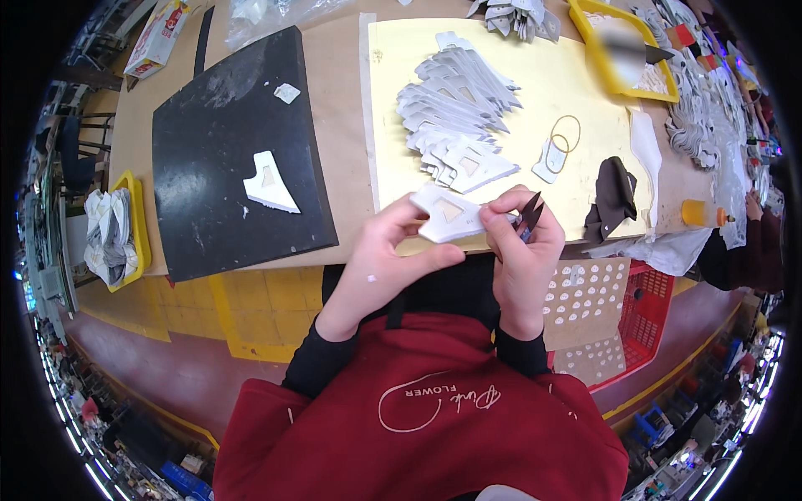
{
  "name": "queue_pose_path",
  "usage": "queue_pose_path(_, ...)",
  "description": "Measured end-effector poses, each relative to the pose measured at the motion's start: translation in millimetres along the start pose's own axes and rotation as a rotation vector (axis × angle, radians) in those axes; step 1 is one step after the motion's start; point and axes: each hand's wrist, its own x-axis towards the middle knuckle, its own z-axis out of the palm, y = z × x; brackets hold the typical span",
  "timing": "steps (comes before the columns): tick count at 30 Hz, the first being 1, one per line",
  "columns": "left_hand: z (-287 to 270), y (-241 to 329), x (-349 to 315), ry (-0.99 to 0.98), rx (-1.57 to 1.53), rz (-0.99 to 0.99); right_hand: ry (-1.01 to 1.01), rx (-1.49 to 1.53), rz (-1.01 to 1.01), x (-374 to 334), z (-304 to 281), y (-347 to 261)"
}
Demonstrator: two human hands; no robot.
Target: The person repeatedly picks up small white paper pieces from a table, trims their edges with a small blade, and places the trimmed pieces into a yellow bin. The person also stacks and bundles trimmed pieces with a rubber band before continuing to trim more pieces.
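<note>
Pinching one white, window-cut flat piece (439,226), your left hand (386,253) and right hand (532,257), clasping dark-bladed snips (532,210), seem mid-trim; whether the fanned grey-white pile (455,100) is finished stays unclear.

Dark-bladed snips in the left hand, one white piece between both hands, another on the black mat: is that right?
No: the head view shows the dark-bladed snips in the right hand, not the left hand. One white piece is between both hands and another white piece is on the black mat, as stated.
</note>
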Motion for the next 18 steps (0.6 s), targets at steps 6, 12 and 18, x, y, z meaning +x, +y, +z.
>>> queue_pose_path(6, 3.7, -10.4, 0.4, 0.128, 0.136, 0.158, -0.017, 0.348, 0.259, -2.0, 11.5, 3.7)
queue_pose_path(12, 2.7, -2.9, -4.0, 0.176, -0.133, 0.075, -0.191, 0.355, 0.469, -4.7, 12.0, 16.0)
queue_pose_path(18, -5.0, -9.9, -7.2, 0.274, -0.054, 0.097, -0.150, -0.602, -0.248, -9.6, 8.2, 7.6)
